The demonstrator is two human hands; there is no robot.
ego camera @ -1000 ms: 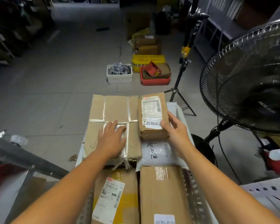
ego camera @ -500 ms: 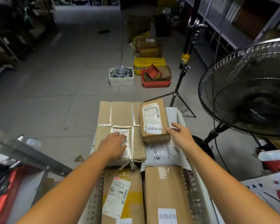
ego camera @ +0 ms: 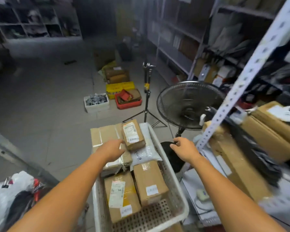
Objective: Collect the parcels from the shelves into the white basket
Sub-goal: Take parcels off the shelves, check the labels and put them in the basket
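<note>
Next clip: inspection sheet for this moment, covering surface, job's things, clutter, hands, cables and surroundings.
Surface: grey floor; the white basket is right in front of the person.
Job's things: in the basket, a flat box, a small labelled parcel on top, a white mailer bag, a yellow-taped box and a plain box; shelf boxes wait on the right.
Clutter: white tub, red crate and yellow box on the floor.
Hands: left hand open over the flat box; right hand empty, outside the basket's right rim.
Cables: white cord on the low right shelf, ends unclear.
Surroundings: fan, tripod, shelving.
</note>
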